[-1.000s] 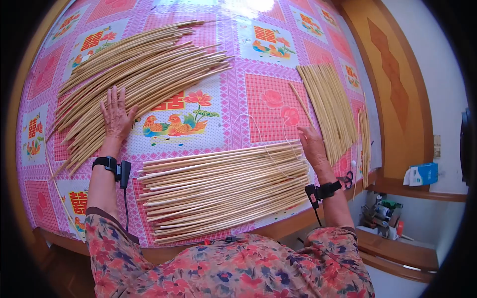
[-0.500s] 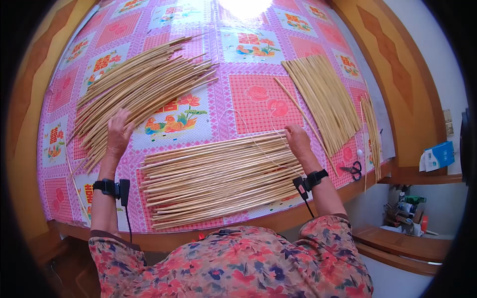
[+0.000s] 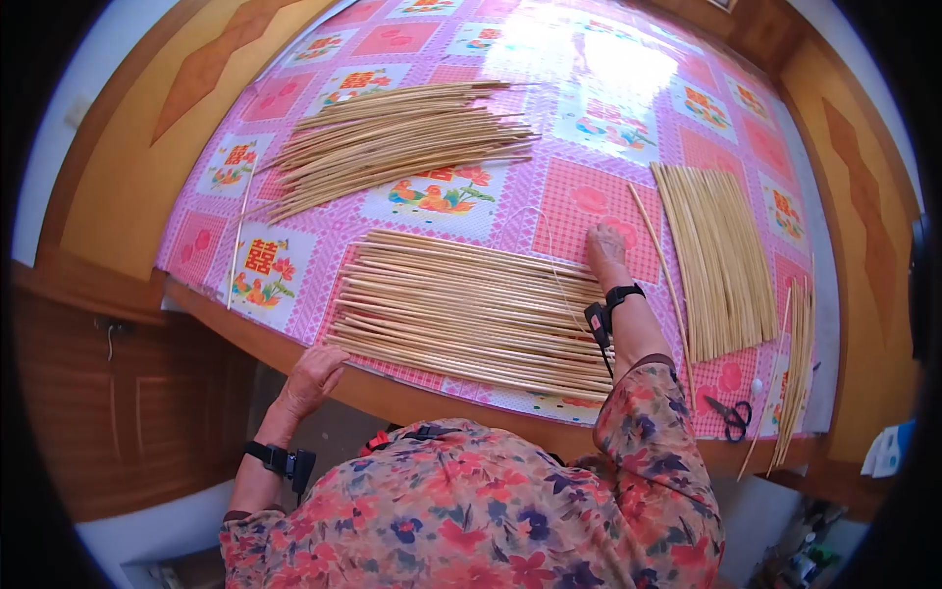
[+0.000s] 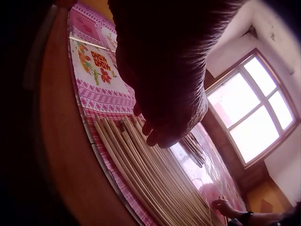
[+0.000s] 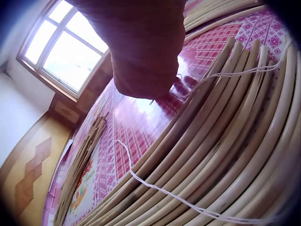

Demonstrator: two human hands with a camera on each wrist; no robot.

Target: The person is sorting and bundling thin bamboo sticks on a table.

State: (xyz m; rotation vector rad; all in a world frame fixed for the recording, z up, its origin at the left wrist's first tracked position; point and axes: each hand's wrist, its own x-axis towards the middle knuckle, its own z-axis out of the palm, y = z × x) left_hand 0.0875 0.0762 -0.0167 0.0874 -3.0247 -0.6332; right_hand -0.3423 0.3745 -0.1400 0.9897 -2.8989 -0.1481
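My left hand (image 3: 314,378) is at the table's near edge, by the left ends of a row of pale thin sticks (image 3: 471,312). In the left wrist view its loosely bent fingertips (image 4: 151,137) overlap the stick ends. Beyond the row's right end, low over the patterned cover, is my right hand (image 3: 605,247), fingers bent under and mostly hidden. I cannot tell whether it holds anything. White string (image 5: 164,192) crosses the sticks near their right ends in the right wrist view.
A loose pile of sticks (image 3: 402,142) lies at the back left. Farther right are a flat row of sticks (image 3: 716,260), a single stick (image 3: 662,270), scissors (image 3: 731,417) and a narrow bunch of sticks (image 3: 795,368). A wooden edge (image 3: 265,329) borders the table.
My left hand has left the loose pile and come back to the near left corner of the stick row. My right hand remains beyond the right end. The head view has turned.
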